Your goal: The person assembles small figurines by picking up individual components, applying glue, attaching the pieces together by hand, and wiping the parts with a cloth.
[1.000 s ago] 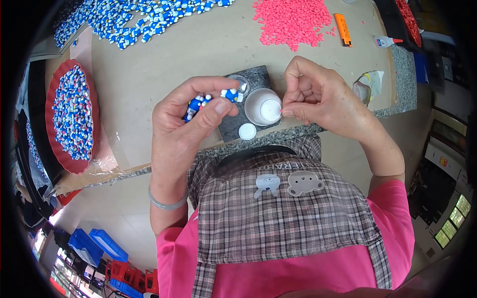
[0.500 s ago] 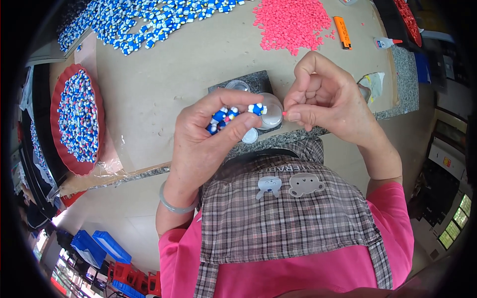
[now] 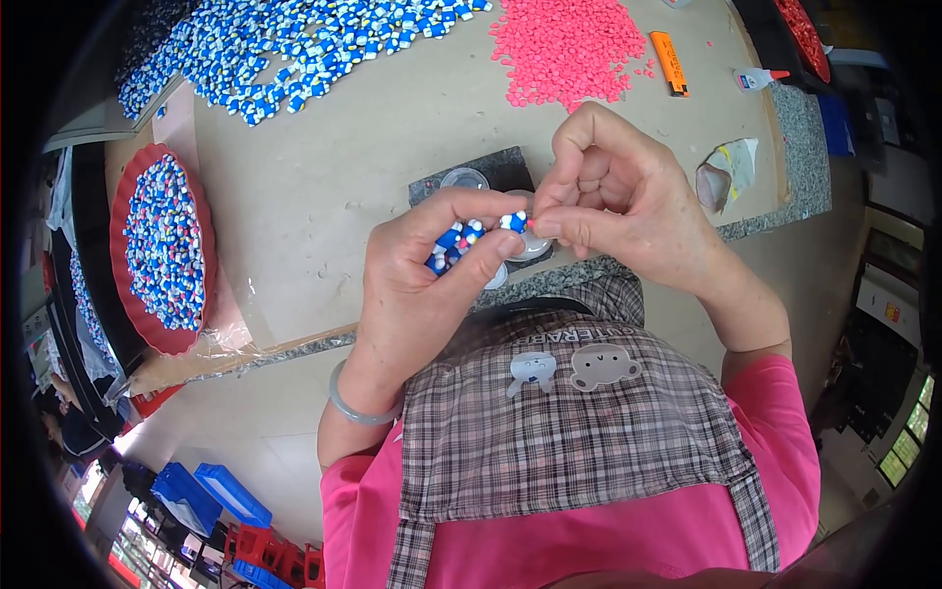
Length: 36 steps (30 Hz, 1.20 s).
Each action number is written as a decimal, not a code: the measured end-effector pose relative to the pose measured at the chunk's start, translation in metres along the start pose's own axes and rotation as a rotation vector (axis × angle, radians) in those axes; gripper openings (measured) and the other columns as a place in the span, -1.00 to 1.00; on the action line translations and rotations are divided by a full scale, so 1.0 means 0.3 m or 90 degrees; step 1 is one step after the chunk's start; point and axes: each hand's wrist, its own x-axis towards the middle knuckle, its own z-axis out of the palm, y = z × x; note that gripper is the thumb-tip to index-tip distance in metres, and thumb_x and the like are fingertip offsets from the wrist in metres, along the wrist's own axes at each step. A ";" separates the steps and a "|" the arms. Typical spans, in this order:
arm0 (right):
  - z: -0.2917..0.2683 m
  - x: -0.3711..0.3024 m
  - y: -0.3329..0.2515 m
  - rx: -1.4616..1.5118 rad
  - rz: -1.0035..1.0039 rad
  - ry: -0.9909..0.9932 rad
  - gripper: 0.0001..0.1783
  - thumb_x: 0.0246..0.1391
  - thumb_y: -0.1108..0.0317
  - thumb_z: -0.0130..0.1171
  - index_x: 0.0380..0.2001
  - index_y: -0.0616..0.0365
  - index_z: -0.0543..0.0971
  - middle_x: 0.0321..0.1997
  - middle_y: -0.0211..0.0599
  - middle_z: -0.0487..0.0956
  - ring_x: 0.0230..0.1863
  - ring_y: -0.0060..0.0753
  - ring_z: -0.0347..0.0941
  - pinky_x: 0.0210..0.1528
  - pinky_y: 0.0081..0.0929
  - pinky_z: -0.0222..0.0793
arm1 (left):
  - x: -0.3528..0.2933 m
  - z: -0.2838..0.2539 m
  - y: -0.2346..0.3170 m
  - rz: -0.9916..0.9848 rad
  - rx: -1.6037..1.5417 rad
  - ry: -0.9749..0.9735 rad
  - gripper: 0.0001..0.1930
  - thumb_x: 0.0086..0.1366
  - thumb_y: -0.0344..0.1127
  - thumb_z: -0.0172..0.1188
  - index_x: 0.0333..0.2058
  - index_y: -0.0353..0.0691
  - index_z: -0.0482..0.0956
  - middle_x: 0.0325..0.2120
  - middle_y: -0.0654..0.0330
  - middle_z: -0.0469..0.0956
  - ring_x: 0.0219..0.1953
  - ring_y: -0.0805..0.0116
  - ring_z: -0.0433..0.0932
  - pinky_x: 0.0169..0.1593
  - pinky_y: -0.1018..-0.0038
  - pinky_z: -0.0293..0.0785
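Above the tabletop (image 3: 314, 196), close to its near edge, the left hand (image 3: 417, 250) pinches a small blue-and-white figure (image 3: 513, 222) between thumb and forefinger, with more figures (image 3: 453, 242) held in its curled palm. The figure's long axis seems to run left to right, one end facing the right hand (image 3: 628, 201), whose thumb and forefinger are closed on a tiny red piece (image 3: 531, 224). That piece sits right at the figure's right end; whether they touch is too small to tell. Half a second ago a clear gap parted them, and the cup (image 3: 535, 247) below showed more of itself
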 end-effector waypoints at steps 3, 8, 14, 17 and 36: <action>-0.005 0.004 -0.004 -0.003 0.027 -0.012 -0.72 0.08 0.55 0.23 -0.30 0.16 0.29 -0.44 -0.35 0.56 -0.35 -0.65 0.53 -0.43 -0.68 0.47 | 0.002 0.005 -0.007 0.032 0.028 0.011 -0.82 0.21 -0.51 0.26 -0.19 -0.30 0.62 -0.40 0.26 0.62 -0.35 0.57 0.56 -0.27 0.62 0.46; -0.001 0.011 0.013 -0.026 0.004 0.001 -0.71 0.06 0.57 0.26 -0.31 0.14 0.32 -0.38 -0.34 0.56 -0.42 -0.71 0.48 -0.49 -0.77 0.39 | 0.004 0.013 -0.005 0.096 0.173 0.033 -0.82 0.15 -0.51 0.28 -0.23 -0.26 0.62 -0.40 0.16 0.62 -0.42 0.32 0.62 -0.33 0.51 0.49; 0.015 -0.001 0.042 -0.158 -0.140 0.060 -0.73 0.03 0.58 0.28 -0.31 0.19 0.36 -0.37 -0.34 0.55 -0.39 -0.66 0.52 -0.46 -0.70 0.45 | 0.018 0.018 0.016 0.192 0.302 0.040 -0.83 0.14 -0.52 0.27 -0.25 -0.25 0.62 -0.42 0.13 0.61 -0.41 0.18 0.61 -0.34 0.43 0.52; 0.031 -0.007 0.055 -0.253 -0.248 0.120 -0.75 -0.01 0.57 0.29 -0.35 0.20 0.39 -0.44 -0.30 0.52 -0.44 -0.51 0.53 -0.45 -0.59 0.45 | 0.024 0.018 0.024 0.211 0.325 0.035 -0.82 0.14 -0.53 0.27 -0.24 -0.26 0.62 -0.40 0.12 0.62 -0.39 0.19 0.62 -0.32 0.43 0.53; -0.190 0.078 0.221 -0.595 -0.183 0.292 -0.89 0.00 0.44 0.25 -0.39 0.17 0.53 -0.38 -0.27 0.52 -0.39 -0.22 0.54 -0.32 -0.34 0.46 | 0.054 -0.192 -0.106 -0.096 -0.887 0.014 -0.77 0.38 -0.37 -0.04 -0.12 -0.43 0.44 -0.20 -0.05 0.43 -0.48 0.49 0.32 -0.58 0.69 0.26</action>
